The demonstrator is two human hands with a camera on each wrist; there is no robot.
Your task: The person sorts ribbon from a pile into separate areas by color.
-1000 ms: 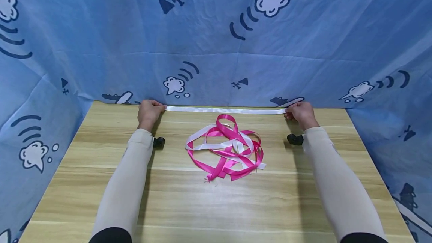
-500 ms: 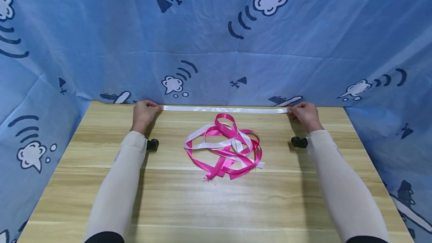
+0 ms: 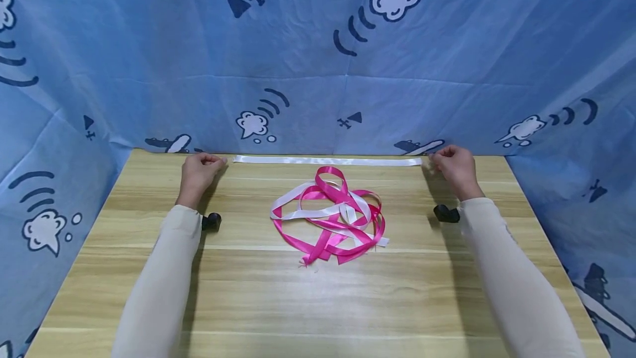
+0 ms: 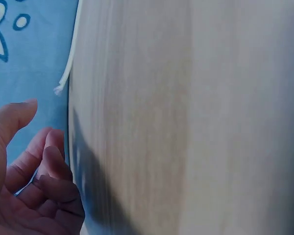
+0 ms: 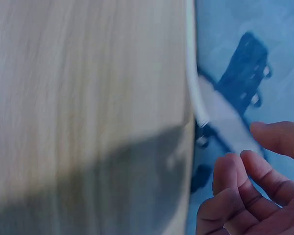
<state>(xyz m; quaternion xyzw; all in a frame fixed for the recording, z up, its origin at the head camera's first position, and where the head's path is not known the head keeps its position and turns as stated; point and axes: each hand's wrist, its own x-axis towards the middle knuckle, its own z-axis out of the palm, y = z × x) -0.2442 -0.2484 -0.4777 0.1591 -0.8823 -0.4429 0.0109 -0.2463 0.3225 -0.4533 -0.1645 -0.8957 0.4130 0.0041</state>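
A white ribbon (image 3: 328, 161) lies straight along the back edge of the table. Just off its left end is my left hand (image 3: 199, 174), touching nothing; in the left wrist view a gap shows between thumb and fingers, and the frayed ribbon end (image 4: 60, 88) is apart from them. Past the other end, my right hand (image 3: 456, 169) is likewise apart from the ribbon, its thumb and loosely bent fingers separated in the right wrist view, near the ribbon's tip (image 5: 202, 117). A tangled heap of pink ribbons (image 3: 318, 250) and white ribbons (image 3: 293, 198) lies mid-table, in front of the straight one.
The wooden table (image 3: 318, 308) runs back to a blue printed cloth (image 3: 298, 43), which hangs behind it and on both sides. A small black device (image 3: 211, 222) sits at the left wrist and a similar black device (image 3: 445, 214) at the right.
Both hands have let go of the white ribbon's ends and drawn outward, left hand leftward, right hand rightward. The straight ribbon stays at the back edge; the heap looks unchanged.
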